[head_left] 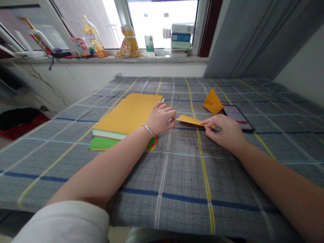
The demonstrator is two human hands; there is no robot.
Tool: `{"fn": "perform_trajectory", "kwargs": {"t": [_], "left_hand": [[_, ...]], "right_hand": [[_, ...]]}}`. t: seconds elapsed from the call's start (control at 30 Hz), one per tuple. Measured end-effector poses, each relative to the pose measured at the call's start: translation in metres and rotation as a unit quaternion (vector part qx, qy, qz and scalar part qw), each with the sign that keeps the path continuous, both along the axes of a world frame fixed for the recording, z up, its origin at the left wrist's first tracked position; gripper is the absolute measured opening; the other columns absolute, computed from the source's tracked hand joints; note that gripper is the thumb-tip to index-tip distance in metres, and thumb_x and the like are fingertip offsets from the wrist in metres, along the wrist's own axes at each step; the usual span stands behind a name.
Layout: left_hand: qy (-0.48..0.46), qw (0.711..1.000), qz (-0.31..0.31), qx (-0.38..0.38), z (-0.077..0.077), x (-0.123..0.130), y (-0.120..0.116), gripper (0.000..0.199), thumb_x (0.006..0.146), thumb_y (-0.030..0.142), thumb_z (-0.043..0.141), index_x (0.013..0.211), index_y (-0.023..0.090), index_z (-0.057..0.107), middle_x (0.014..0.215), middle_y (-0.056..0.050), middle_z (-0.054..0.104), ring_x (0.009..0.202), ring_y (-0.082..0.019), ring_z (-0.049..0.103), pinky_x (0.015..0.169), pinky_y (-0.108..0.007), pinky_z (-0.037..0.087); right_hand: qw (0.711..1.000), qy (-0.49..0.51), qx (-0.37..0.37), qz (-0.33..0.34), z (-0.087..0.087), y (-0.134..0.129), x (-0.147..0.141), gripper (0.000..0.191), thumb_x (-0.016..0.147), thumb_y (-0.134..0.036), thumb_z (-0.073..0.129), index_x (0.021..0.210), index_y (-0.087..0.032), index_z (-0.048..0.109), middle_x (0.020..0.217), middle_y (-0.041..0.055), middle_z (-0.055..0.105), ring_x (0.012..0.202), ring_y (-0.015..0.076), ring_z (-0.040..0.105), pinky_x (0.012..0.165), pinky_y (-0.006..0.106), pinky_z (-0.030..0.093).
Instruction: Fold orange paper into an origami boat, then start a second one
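A narrow folded orange paper point(188, 119) is pinched at its right end between the thumb and fingers of my right hand point(225, 132). My left hand point(163, 118), with a silver bangle at the wrist, is curled just left of the paper's pointed end; its fingertips are closed, and whatever they hold is too small to tell. Under and beside the left wrist lies a stack of coloured paper point(129, 111), orange on top, with green and white sheets showing at the near edge. Beyond my right hand stands a folded orange paper shape point(213, 102).
A phone point(238, 116) with a lit screen lies behind my right hand, touching the folded shape. A checked grey cloth point(182, 175) covers the table. Bottles, a cup and stacked boxes point(181, 37) stand on the windowsill point(162, 60). A curtain hangs at the right.
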State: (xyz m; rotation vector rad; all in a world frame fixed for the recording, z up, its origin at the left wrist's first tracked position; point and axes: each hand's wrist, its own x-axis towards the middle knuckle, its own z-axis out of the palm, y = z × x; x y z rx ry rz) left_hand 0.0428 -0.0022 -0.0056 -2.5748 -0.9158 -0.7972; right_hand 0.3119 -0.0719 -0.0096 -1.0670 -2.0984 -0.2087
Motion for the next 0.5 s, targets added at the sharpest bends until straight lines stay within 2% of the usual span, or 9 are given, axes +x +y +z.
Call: {"fn": "perform_trajectory", "kwargs": {"t": [0.1,0.23,0.37,0.43,0.5], "left_hand": [[-0.066,0.997,0.000,-0.051,-0.004,0.002,-0.001,0.002,0.076,0.018,0.056,0.075,0.019,0.057,0.077,-0.001,0.063,0.077,-0.018,0.056,0.086,-0.037,0.043],[-0.196,0.970,-0.016,-0.143,-0.010,0.006,0.000,0.004,0.082,0.016,0.054,0.082,0.018,0.057,0.081,-0.001,0.062,0.076,-0.014,0.058,0.076,-0.030,0.047],[-0.275,0.945,-0.033,-0.172,-0.015,0.011,0.003,0.003,0.086,0.018,0.055,0.086,0.019,0.058,0.087,-0.001,0.061,0.081,-0.013,0.059,0.077,-0.028,0.049],[-0.326,0.918,-0.040,-0.223,-0.017,0.014,0.004,0.003,0.086,0.018,0.056,0.088,0.019,0.056,0.087,0.000,0.060,0.078,-0.011,0.060,0.072,-0.026,0.049],[-0.370,0.876,-0.042,-0.306,-0.019,0.018,0.003,0.010,0.083,0.018,0.060,0.089,0.019,0.053,0.085,0.001,0.060,0.070,-0.009,0.060,0.064,-0.022,0.049]], "right_hand": [[1.000,-0.009,-0.004,0.008,-0.002,0.001,0.001,0.013,0.076,-0.013,0.059,0.072,-0.024,0.054,0.092,-0.0006,0.076,0.084,0.0194,0.069,0.076,0.035,0.054],[0.997,-0.077,-0.006,0.001,-0.002,0.000,0.000,0.010,0.078,-0.015,0.059,0.074,-0.023,0.055,0.097,-0.0009,0.076,0.086,0.0199,0.069,0.075,0.035,0.053],[0.989,-0.146,-0.010,-0.006,0.000,-0.004,-0.005,0.004,0.082,-0.019,0.056,0.082,-0.022,0.060,0.102,0.0008,0.075,0.090,0.0219,0.069,0.075,0.037,0.052],[0.987,-0.160,-0.034,0.013,0.001,-0.005,-0.006,0.003,0.082,-0.023,0.058,0.084,-0.022,0.060,0.106,0.0024,0.074,0.093,0.0228,0.068,0.076,0.038,0.052],[0.983,-0.165,-0.064,0.041,0.001,-0.006,-0.008,0.005,0.083,-0.027,0.059,0.082,-0.022,0.060,0.111,0.0032,0.072,0.097,0.0233,0.067,0.079,0.038,0.052]]}}
